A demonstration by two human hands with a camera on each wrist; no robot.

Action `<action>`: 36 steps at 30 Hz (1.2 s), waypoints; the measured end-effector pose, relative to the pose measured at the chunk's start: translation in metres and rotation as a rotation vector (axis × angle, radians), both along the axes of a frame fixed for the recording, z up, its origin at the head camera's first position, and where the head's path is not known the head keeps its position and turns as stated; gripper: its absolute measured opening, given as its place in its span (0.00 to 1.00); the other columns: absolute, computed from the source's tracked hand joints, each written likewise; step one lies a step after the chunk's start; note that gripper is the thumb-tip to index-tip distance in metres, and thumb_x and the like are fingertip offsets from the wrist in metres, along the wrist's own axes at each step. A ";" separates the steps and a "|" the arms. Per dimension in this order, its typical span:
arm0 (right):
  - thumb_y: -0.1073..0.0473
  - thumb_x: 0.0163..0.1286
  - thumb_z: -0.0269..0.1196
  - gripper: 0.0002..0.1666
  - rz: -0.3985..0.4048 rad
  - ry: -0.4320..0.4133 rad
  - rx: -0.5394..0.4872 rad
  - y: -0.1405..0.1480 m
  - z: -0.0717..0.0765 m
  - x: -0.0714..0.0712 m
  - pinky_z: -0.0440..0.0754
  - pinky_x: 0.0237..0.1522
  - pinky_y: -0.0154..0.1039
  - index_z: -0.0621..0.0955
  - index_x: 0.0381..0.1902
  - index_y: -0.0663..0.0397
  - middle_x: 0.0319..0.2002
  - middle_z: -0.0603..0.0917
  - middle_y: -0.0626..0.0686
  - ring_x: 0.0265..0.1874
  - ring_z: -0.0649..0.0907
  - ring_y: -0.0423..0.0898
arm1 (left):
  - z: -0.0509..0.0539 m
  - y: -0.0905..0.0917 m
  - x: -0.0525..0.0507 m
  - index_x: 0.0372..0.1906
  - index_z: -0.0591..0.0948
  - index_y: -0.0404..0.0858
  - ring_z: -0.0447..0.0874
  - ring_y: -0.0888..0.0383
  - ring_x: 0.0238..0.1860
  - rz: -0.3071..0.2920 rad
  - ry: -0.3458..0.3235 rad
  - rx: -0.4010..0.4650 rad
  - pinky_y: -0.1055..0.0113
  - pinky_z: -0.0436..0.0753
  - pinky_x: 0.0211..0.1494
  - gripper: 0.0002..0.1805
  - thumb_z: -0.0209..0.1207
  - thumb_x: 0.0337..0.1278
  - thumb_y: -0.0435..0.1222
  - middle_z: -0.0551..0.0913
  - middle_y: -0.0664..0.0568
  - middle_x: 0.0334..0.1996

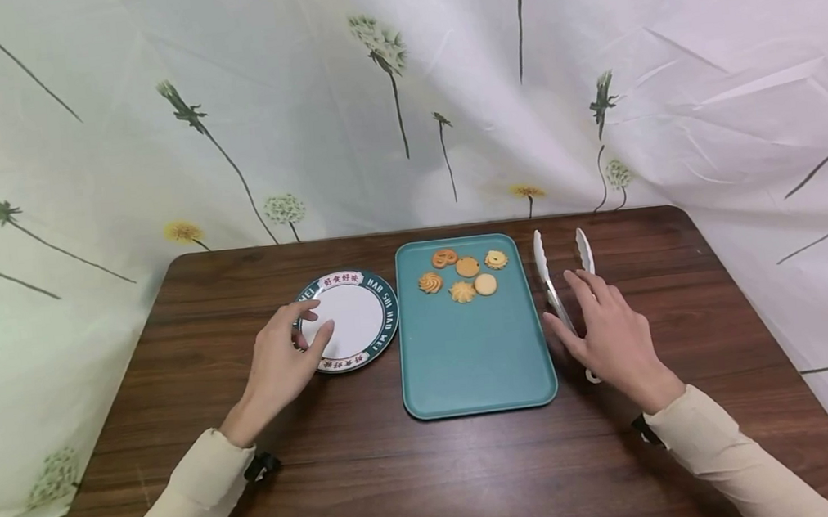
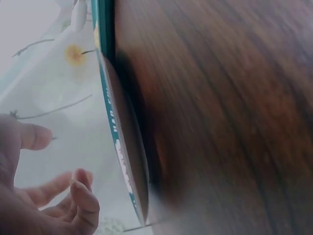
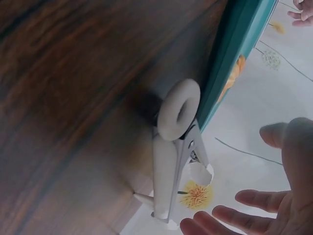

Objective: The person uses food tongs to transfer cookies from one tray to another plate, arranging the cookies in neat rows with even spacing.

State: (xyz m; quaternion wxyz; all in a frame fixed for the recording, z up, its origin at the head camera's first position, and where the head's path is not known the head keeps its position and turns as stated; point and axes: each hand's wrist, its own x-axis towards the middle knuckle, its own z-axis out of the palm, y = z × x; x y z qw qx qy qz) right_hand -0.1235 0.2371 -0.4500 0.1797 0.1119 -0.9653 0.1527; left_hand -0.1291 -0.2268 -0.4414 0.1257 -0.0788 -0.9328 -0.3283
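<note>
My left hand hovers at the left side of a round plate with a white middle and a green, lettered rim. Thumb and fingers are bent loosely and apart, and the left wrist view shows a gap between them and the plate. Over on the right, my right hand hangs above a pair of metal tongs with spread arms and a white ring at the handle end. Its relaxed fingers hold nothing and stay clear of the tongs in the right wrist view. Part of the tongs is hidden under that hand.
Between the hands lies a teal rectangular tray. Several cookies of different shapes lie in its far half. Everything stands on a dark wooden table, with a white flower-printed cloth hanging behind it.
</note>
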 end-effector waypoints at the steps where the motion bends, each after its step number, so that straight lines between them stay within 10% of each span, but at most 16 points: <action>1: 0.37 0.69 0.68 0.44 -0.013 -0.008 -0.003 0.000 0.000 0.000 0.85 0.22 0.64 0.72 0.75 0.53 0.69 0.77 0.60 0.57 0.82 0.64 | 0.000 -0.001 0.000 0.61 0.81 0.33 0.74 0.56 0.27 0.006 0.000 0.002 0.70 0.73 0.28 0.23 0.64 0.70 0.43 0.85 0.41 0.45; 18: 0.30 0.65 0.68 0.58 -0.164 -0.178 -0.021 0.007 -0.001 -0.003 0.83 0.29 0.68 0.63 0.79 0.60 0.60 0.79 0.68 0.48 0.82 0.69 | -0.010 -0.020 -0.004 0.69 0.73 0.30 0.77 0.45 0.41 0.160 -0.153 -0.023 0.65 0.73 0.38 0.33 0.61 0.72 0.49 0.74 0.34 0.53; 36: 0.27 0.64 0.67 0.64 -0.198 -0.294 -0.030 0.011 -0.007 -0.004 0.80 0.22 0.60 0.59 0.80 0.65 0.48 0.80 0.70 0.37 0.83 0.69 | -0.014 -0.031 -0.015 0.73 0.67 0.24 0.77 0.44 0.45 0.153 -0.335 0.025 0.67 0.76 0.41 0.34 0.53 0.77 0.46 0.74 0.32 0.55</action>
